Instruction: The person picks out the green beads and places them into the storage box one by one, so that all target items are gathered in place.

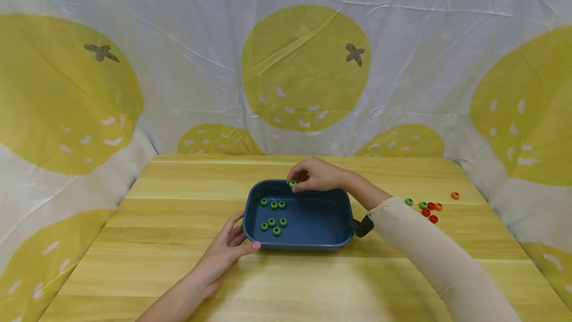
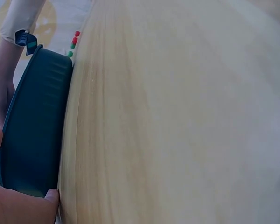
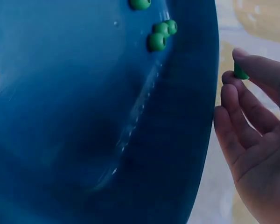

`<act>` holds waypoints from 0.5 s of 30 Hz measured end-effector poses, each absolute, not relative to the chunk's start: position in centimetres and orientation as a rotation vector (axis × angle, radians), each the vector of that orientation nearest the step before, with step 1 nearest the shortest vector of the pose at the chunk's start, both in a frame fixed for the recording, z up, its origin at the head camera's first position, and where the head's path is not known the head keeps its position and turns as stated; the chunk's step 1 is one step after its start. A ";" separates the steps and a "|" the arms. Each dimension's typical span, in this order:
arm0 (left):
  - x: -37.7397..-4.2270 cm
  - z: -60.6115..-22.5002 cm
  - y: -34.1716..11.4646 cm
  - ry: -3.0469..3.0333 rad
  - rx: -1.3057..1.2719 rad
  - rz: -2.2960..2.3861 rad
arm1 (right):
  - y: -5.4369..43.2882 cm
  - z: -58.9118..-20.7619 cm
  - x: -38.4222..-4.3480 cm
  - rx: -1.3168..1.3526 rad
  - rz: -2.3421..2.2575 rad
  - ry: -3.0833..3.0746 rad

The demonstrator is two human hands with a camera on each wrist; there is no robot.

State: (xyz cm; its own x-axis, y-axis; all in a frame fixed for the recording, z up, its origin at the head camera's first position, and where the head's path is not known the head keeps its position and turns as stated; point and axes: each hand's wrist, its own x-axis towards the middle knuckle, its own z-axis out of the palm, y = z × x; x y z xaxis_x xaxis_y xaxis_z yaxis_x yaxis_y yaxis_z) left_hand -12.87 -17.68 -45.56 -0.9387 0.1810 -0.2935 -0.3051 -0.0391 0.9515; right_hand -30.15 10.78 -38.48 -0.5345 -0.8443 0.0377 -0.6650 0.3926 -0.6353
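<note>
A dark blue tray [image 1: 297,246] with rounded corners lies on the wooden table, with several green beads [image 1: 271,222] in its left half. At its front left corner my left hand [image 1: 223,246] grips the tray, thumb near the front rim and fingers along the left side. Over the back rim, my right hand [image 1: 318,175] pinches a green bead [image 1: 292,184] between thumb and fingertips. The right wrist view shows this pinched bead [image 3: 241,71] just outside the tray wall, the other fingers loosely bent. In the left wrist view, the tray's outer side [image 2: 37,112] stands beside the left hand's fingers.
Right of the tray, loose beads lie on the table: two green beads [image 1: 423,205], several red beads [image 1: 433,219] and orange beads [image 1: 455,196]. A black strap device [image 1: 363,226] sits on the right forearm by the tray's right end. A lemon-print cloth [image 1: 308,68] hangs behind the table.
</note>
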 end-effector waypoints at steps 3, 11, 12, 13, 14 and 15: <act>-12.9 -45.5 -17.7 1.913 -0.132 2.041 | 10.3 -38.4 -30.2 -1.343 -0.882 2.364; -12.8 -45.5 -17.7 1.907 -0.138 2.052 | 10.4 -38.2 -30.2 -1.261 -0.908 2.385; -12.8 -45.4 -17.7 1.905 -0.144 2.053 | 10.6 -38.2 -30.2 -1.247 -0.914 2.386; -12.8 -45.5 -17.7 1.909 -0.143 2.050 | 10.8 -38.1 -30.1 -1.234 -0.920 2.387; -12.8 -45.5 -17.7 1.908 -0.149 2.049 | 11.0 -38.0 -30.0 -1.224 -0.922 2.388; -12.7 -45.4 -17.7 1.909 -0.149 2.047 | 11.2 -38.0 -30.0 -1.227 -0.927 2.385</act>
